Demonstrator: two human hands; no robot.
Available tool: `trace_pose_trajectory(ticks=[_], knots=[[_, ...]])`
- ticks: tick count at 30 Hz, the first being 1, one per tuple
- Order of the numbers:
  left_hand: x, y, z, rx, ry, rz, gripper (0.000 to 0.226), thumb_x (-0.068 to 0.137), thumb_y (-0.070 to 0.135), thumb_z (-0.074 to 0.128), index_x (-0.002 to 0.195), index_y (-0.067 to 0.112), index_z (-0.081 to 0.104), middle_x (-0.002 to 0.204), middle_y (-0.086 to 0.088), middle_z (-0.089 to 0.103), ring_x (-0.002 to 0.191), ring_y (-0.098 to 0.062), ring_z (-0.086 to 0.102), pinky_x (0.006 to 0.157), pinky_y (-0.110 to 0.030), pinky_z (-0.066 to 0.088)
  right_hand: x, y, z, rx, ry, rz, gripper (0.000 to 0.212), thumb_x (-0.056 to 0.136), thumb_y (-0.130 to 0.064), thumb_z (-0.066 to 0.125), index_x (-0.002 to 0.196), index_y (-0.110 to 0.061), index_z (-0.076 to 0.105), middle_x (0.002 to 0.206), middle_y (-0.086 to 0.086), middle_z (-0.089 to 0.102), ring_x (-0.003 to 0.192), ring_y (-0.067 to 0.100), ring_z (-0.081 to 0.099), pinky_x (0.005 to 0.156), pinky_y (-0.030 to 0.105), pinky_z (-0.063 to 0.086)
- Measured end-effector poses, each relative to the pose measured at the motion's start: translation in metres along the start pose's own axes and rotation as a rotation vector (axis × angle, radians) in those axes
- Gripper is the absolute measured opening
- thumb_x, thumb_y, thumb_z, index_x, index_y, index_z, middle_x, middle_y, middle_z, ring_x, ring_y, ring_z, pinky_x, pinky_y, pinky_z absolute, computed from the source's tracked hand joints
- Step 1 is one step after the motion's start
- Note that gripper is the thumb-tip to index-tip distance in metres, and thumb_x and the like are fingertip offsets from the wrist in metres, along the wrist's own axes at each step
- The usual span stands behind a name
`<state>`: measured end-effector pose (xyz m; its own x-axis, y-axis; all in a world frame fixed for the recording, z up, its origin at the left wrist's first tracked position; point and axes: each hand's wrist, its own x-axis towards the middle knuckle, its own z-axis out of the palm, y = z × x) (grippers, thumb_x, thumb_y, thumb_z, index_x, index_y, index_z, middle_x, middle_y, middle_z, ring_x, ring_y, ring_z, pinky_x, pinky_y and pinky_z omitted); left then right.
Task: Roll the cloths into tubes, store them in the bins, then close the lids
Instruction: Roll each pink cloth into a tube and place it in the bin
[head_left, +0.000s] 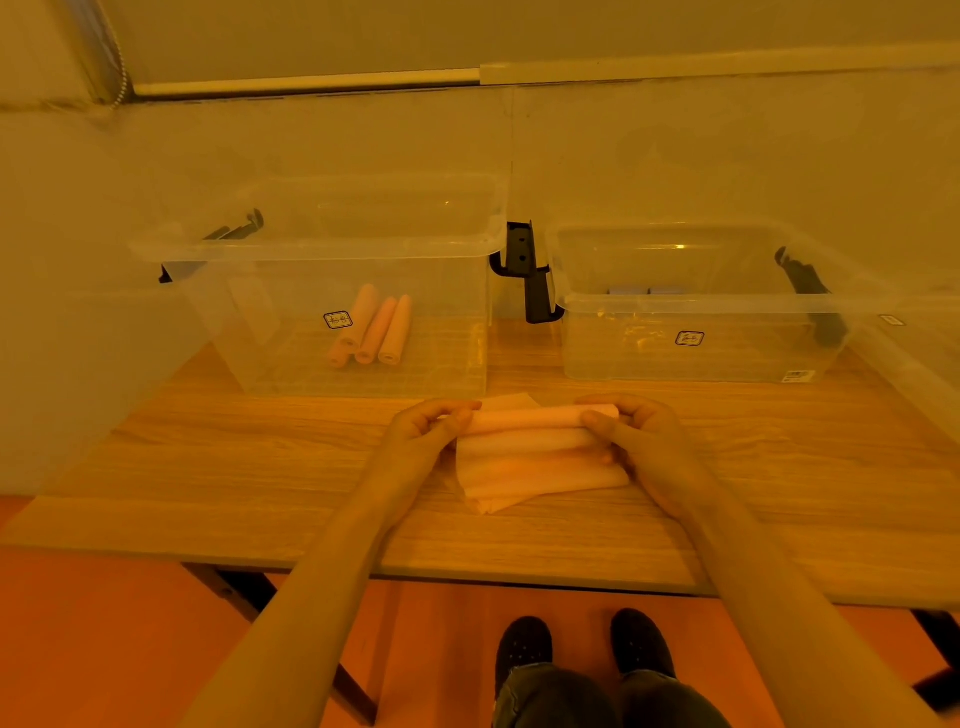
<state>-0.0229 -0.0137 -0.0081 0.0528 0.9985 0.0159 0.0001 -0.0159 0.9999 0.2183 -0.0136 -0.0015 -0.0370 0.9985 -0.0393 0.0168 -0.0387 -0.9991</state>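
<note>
At frame centre, the left hand (434, 423) and right hand (631, 428) are pinching opposite ends of the cloth roll (540, 418), lying left-to-right just below the left bin (363, 249).

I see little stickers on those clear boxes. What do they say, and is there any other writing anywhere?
Sticker on the front of the left bin: dark-framed, a few characters, too blurred to read.
Sticker on the front of the right bin: same style, also unreadable.
Small label at the right bin's lower right corner: perhaps a barcode, too small to tell.
Small tag further right: illegible.
No other writing shows.
</note>
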Motion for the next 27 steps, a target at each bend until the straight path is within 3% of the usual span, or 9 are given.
trace_pose_trajectory(ticks=[3,8,11,15,20,24,27], knots=[[-0.0006,-0.0021,0.0007,0.016,0.011,0.019,0.018,0.094,0.023,0.056,0.089,0.023,0.074,0.082,-0.002,0.071,0.077,-0.017,0.063,0.070,-0.033,0.049,-0.0019,-0.0012,0.0000,-0.007,-0.026,-0.002,0.020,0.084,-0.016,0.068,0.100,-0.028,0.069,0.077,-0.008,0.073,0.056,0.004,0.057,0.053,0.020,0.047],[-0.0017,-0.0002,0.0004,-0.004,0.002,0.042,0.016,0.092,0.018,0.059,0.095,0.024,0.074,0.083,0.002,0.072,0.073,-0.010,0.065,0.058,-0.022,0.050,-0.0032,-0.0030,0.0012,-0.013,-0.016,-0.038,0.019,0.086,-0.014,0.066,0.101,-0.026,0.068,0.073,-0.007,0.072,0.049,0.004,0.056,0.045,0.018,0.044],[-0.0018,0.0014,-0.0001,-0.009,0.004,0.045,0.018,0.090,0.015,0.062,0.101,0.024,0.072,0.092,0.002,0.074,0.082,-0.011,0.068,0.063,-0.021,0.053,-0.0026,-0.0027,0.0016,-0.037,0.002,-0.043,0.020,0.086,-0.014,0.067,0.102,-0.026,0.067,0.069,-0.005,0.070,0.047,0.006,0.054,0.045,0.021,0.041],[-0.0025,0.0031,0.0020,-0.020,-0.004,0.047,0.023,0.088,0.008,0.063,0.100,0.026,0.071,0.088,0.009,0.074,0.083,-0.006,0.068,0.066,-0.018,0.053,-0.0026,-0.0024,0.0014,-0.015,0.014,-0.026,0.011,0.086,-0.018,0.066,0.096,-0.022,0.070,0.071,-0.004,0.069,0.048,0.006,0.054,0.047,0.022,0.043],[-0.0005,0.0015,-0.0001,0.027,-0.010,0.004,0.031,0.085,0.024,0.066,0.116,0.030,0.065,0.097,-0.004,0.072,0.089,-0.016,0.068,0.072,-0.031,0.055,-0.0026,-0.0028,0.0009,-0.009,-0.007,-0.005,0.013,0.086,-0.017,0.066,0.096,-0.024,0.070,0.075,-0.006,0.071,0.053,0.003,0.057,0.051,0.020,0.048],[-0.0012,0.0015,0.0027,0.051,0.023,0.022,0.015,0.090,0.016,0.062,0.101,0.019,0.072,0.087,0.005,0.071,0.074,0.000,0.065,0.062,-0.018,0.052,-0.0037,-0.0050,0.0016,0.015,-0.057,0.019,0.024,0.086,-0.010,0.066,0.105,-0.024,0.068,0.079,-0.007,0.072,0.057,0.002,0.063,0.048,0.016,0.047],[-0.0013,0.0005,0.0014,0.014,0.009,0.007,0.016,0.087,0.009,0.065,0.100,0.014,0.072,0.090,0.001,0.074,0.081,-0.006,0.068,0.069,-0.020,0.056,-0.0040,-0.0053,0.0023,0.029,-0.073,0.024,0.027,0.085,-0.007,0.066,0.108,-0.020,0.066,0.086,-0.001,0.074,0.065,0.006,0.069,0.051,0.017,0.051]])
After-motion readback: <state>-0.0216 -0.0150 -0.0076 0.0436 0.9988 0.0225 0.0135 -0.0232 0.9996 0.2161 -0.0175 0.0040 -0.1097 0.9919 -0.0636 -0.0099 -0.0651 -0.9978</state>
